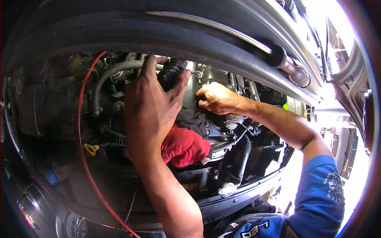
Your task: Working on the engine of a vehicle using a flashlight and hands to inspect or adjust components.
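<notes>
My left hand [149, 95] reaches up from the lower edge into a car's engine bay. Its thumb and fingers curl round a black cylindrical thing [171, 73] with a rounded body, close under the raised hood. What the far end of that thing meets is hidden. To its right, my right hand [216, 98] rests low over the top of the engine [212, 75], fingers bent in and closed. Whatever its fingertips hold, if anything, is out of sight. Below both hands a red cloth [184, 146] lies bunched beside a dark cloth-like bundle [190, 121].
The hood [119, 29] slants overhead with a gas strut [222, 29]. A red hose [81, 131] runs down the left, near a yellow loop handle [91, 149]. An oil filler cap [231, 123], a radiator cap [227, 189] and a black hose [243, 156] sit nearer me.
</notes>
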The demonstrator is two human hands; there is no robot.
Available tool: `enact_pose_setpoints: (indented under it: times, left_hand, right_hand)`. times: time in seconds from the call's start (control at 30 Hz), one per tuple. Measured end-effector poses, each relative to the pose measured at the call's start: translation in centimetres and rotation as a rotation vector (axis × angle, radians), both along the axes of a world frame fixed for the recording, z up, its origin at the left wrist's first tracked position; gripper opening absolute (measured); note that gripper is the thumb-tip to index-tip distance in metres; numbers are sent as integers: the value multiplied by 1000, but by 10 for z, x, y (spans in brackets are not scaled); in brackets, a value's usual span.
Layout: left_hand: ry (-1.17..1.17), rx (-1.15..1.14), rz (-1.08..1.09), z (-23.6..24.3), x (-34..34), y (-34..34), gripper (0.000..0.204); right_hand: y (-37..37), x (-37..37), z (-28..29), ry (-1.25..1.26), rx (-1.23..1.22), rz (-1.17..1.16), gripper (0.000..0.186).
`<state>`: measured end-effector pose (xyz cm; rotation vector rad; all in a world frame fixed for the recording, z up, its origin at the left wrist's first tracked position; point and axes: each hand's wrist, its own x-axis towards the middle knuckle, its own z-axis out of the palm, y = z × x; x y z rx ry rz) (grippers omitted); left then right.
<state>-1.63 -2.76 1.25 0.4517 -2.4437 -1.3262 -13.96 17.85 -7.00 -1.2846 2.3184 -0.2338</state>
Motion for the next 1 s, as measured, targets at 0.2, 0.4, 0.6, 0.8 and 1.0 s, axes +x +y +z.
enact_pose_setpoints:
  times: [0.2,0.4,0.6,0.8,1.0]
  left_hand:
    - [-34,-8,2,-2,2,-1,47]
    - [-6,16,0,-4,1,-1,43]
    - [-77,-6,14,1,3,0,46]
    - [-80,-52,21,0,3,-1,49]
    - [131,-49,80,-36,6,10,40]
  right_hand:
    - [-1,-1,6,-106,165,-21,30]
    - [-2,0,2,-24,125,-18,32]
    - [0,0,6,-14,42,62,31]
    - [-3,-1,6,-57,99,4,29]
    - [40,-14,-7,-1080,-297,-465,43]
